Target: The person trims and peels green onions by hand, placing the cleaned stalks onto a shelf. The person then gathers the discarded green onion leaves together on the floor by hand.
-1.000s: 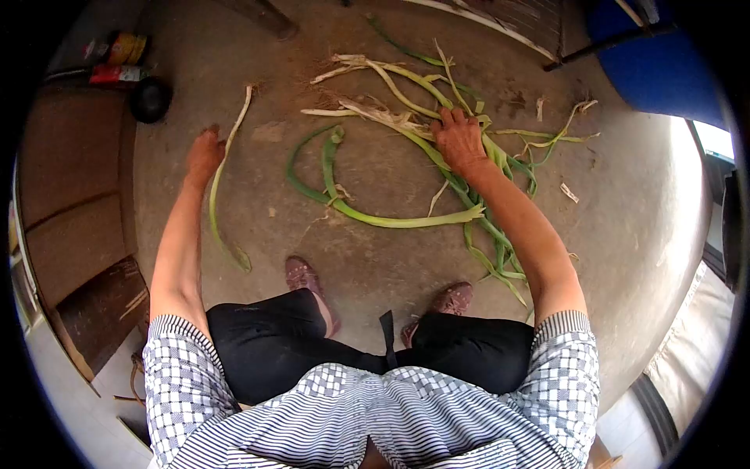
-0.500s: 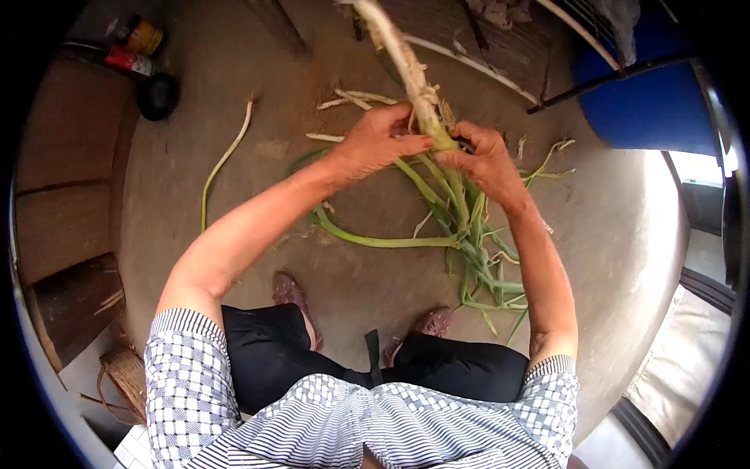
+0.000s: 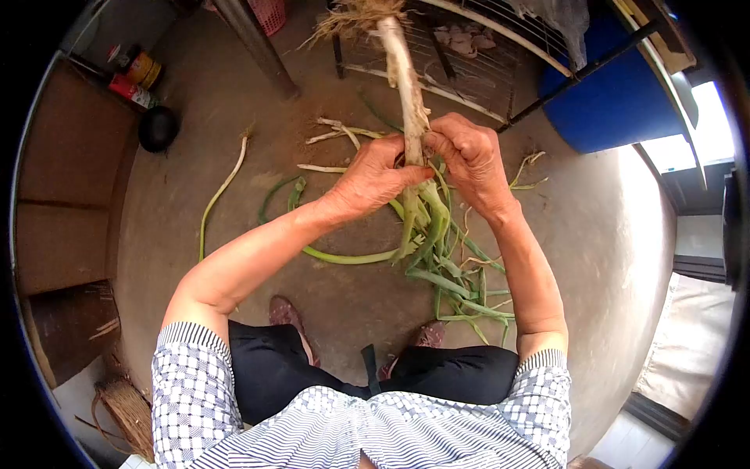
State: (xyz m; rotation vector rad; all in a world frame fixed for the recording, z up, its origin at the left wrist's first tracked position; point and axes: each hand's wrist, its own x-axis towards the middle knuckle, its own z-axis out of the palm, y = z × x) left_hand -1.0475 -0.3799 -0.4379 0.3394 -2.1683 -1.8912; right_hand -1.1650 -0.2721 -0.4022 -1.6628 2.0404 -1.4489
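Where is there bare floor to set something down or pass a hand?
Bare floor lies left, between the brown panel and the lone stalk, and right, outside the right arm, below the blue container in view. It is crowded under the left hand and right hand, where green leaves tangle below the held stalk.

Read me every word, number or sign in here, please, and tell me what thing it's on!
Nothing can be read for certain.
Small red-and-white container, upper left: its pale markings are too small and blurred to read.
Small yellow-and-black container next to it: too small and blurred too.
Long white-and-green plant stalk being held: no writing shows.
Large blue rounded container, upper right: no writing shows.
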